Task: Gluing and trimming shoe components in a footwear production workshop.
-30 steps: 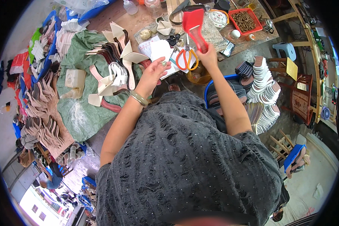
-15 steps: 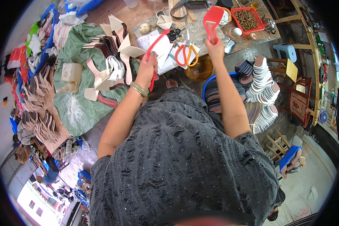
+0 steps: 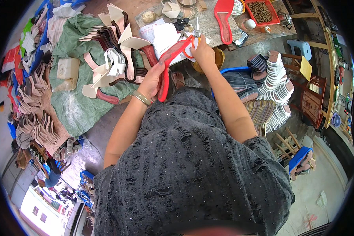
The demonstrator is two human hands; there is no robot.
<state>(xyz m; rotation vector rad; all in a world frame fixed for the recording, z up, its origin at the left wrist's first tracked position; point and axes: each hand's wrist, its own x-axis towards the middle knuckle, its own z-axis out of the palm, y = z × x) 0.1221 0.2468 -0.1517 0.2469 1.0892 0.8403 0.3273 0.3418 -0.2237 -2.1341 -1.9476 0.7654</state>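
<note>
My left hand [image 3: 152,80] is closed on a red shoe sole [image 3: 172,54], which tilts up to the right over the table edge. Its lower end hangs beside my wrist. My right hand [image 3: 203,53] grips the orange handles of a pair of scissors [image 3: 196,33], whose blades point away from me. The scissors are right by the far tip of the held sole; whether they touch cannot be told. A second red sole [image 3: 224,25] lies on the table, beyond my right hand. White paper sheets [image 3: 166,38] lie just past the held sole.
A red basket [image 3: 278,23] of small brown pieces and a glass jar [image 3: 249,24] stand at the far right. Left, green sheeting [image 3: 65,114] carries stacked soles [image 3: 106,36] and a plastic container [image 3: 68,69]. Bundled soles [image 3: 277,78] sit right, beside a blue stool [image 3: 299,48].
My right hand has put the other red sole down on the table and taken hold of the scissors. The sole in my left hand has turned, showing more of its face.
</note>
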